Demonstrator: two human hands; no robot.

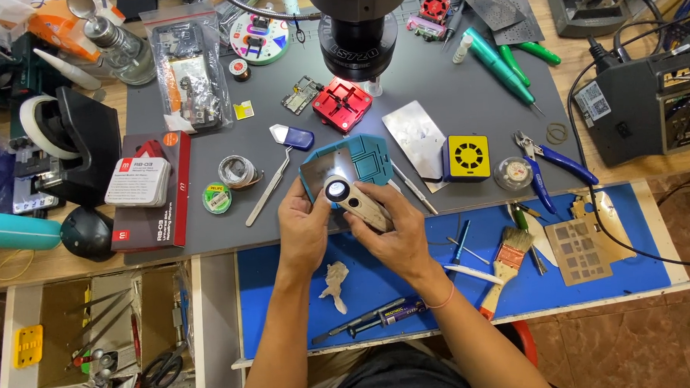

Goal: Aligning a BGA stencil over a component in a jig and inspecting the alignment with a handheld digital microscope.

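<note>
We held a small loupe [358, 202] between our fingers [371, 216]: a round black-rimmed lens with a bright white glow at its centre, joined to a pale, worn folding case that slanted down and to the right under the right-hand fingers. Just behind the lens, pinched at its lower left corner by the left-hand fingers [309, 209], sat a teal square holder [355, 163] with a stepped, notched outline, tilted slightly, its inner plate catching the light above the grey surface [449, 98].
</note>
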